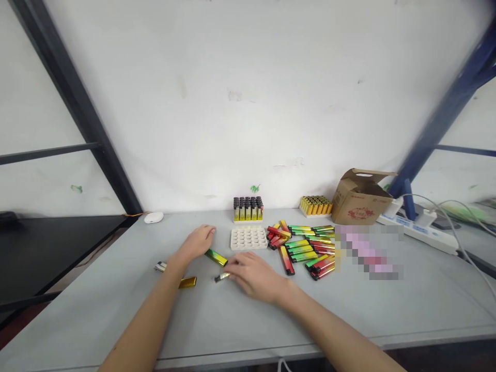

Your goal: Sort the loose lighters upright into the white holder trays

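My right hand [251,274] is low over the table, its thumb and fingers closed on a small lighter [222,277] with a black and silver end pointing left. My left hand [197,242] is farther out and to the left, fingers bent together; anything inside them is hidden. Just below it, a shiny green and yellow lighter [216,257] lies slanted, its upper end close under the palm. Beside my left forearm is a gold lighter case [187,282]. A silver-ended piece [160,266] pokes out on the forearm's other side.
Beyond my hands lies a white tray with holes [248,238]. Behind it stands a rack of black-topped yellow lighters [248,211]. Many red, green and gold lighters [302,248] are scattered right, near yellow cylinders [315,205], a cardboard box [360,204] and a power strip [426,232].
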`<state>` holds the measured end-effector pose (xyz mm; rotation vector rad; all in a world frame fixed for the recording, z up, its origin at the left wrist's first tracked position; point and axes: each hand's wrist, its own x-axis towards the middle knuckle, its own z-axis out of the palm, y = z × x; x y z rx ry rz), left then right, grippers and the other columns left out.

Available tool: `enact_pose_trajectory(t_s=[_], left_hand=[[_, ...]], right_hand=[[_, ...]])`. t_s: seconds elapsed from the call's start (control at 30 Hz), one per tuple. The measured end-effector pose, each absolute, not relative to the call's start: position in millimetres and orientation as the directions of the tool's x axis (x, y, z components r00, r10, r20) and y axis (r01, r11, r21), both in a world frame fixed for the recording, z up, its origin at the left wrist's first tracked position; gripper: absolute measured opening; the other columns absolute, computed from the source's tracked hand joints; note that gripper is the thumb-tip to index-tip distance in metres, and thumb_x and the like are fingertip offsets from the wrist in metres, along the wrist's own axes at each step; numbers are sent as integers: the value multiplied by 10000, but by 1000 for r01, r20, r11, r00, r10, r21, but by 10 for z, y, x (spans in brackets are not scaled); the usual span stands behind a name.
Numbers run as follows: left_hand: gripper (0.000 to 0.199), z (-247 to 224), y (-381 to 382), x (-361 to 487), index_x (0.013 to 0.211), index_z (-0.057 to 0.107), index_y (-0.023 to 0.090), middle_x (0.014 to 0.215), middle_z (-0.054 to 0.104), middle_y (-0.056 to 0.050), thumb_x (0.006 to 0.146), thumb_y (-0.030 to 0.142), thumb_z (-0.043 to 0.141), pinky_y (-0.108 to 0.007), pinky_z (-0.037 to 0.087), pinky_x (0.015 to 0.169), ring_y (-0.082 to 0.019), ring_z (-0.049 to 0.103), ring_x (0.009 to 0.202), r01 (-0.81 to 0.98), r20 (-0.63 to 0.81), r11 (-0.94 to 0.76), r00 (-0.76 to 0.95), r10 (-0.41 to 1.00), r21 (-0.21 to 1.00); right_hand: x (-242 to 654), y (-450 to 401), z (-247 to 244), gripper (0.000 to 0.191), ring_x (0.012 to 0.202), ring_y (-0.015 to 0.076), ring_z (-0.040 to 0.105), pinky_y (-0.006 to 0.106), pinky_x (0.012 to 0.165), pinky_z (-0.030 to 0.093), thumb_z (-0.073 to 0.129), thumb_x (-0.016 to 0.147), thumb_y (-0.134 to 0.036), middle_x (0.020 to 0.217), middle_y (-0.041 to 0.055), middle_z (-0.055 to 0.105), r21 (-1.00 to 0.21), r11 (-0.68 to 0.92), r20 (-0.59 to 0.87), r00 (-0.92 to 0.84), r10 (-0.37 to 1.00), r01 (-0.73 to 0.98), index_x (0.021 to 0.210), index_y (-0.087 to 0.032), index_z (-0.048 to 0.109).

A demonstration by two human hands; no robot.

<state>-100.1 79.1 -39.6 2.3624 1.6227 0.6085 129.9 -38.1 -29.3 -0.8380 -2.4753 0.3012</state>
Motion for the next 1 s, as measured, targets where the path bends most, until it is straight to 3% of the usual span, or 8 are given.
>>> enact_pose_trajectory(t_s=[0.13, 0.27, 0.4, 0.53, 0.73, 0.87, 1.0], left_hand=[[415, -393, 769, -916, 1086, 620, 185, 1179, 631, -117, 950, 366, 272, -390, 419, 1008, -259, 574, 1137, 851, 230, -347, 274, 934, 395], [396, -288, 622, -704, 1123, 591, 180, 1191, 607, -107, 964, 356, 274, -387, 408, 1021, -251, 550, 1152, 809, 357, -402, 257, 898, 429], [332, -206, 451, -483, 1081, 593, 202, 1142, 609, -74, 969, 338, 311, -362, 434, 990, -220, 565, 1095, 739, 449, -494, 287, 846, 459], [275, -228, 336, -326, 1043, 607, 200, 1133, 604, -82, 963, 306, 367, -392, 429, 999, -228, 553, 1096, 691, 498, -605, 393, 773, 394], [217, -324, 271, -214, 985, 620, 197, 1075, 626, -83, 953, 246, 412, -422, 466, 941, -228, 580, 1022, 651, 511, -668, 462, 725, 361], [206, -376, 267, -194, 984, 631, 201, 1070, 634, -82, 945, 242, 432, -428, 477, 928, -234, 586, 1023, 669, 491, -667, 482, 726, 329], [201, -416, 268, -187, 1007, 633, 203, 1093, 631, -88, 940, 251, 450, -427, 477, 938, -239, 586, 1048, 687, 476, -655, 484, 735, 313]], right_hand=[[1476, -130, -97, 262, 944, 181, 604, 336, 863, 467, 307, 994, -310, 1016, 70, 639, -763, 551, 494, -243, 835, 338, 1141, -201, 495], [1647, 260, -1, 204, 635, 143, 560, 294, 666, 487, 372, 907, -346, 741, -9, 571, -970, 228, 236, -97, 967, -88, 974, -200, 498], [1747, 419, -93, 229, 512, 95, 436, 226, 519, 404, 492, 801, -382, 643, -62, 457, -953, 66, 79, -33, 996, -295, 933, -196, 505], [1771, 306, -147, 303, 513, 94, 440, 225, 512, 384, 630, 758, -440, 601, -79, 447, -950, 80, 113, -93, 989, -302, 936, -205, 560], [1749, 158, -41, 382, 673, 145, 607, 264, 622, 452, 760, 676, -505, 747, 20, 672, -961, 149, 174, -92, 980, -234, 822, -181, 620], [1771, 162, -45, 419, 470, 94, 504, 240, 493, 367, 711, 742, -518, 637, -30, 635, -962, 172, 205, -139, 969, -214, 993, -193, 634], [1776, 182, -94, 386, 529, 82, 501, 227, 525, 386, 715, 756, -482, 680, -34, 609, -946, 164, 212, -152, 965, -279, 990, -184, 642]])
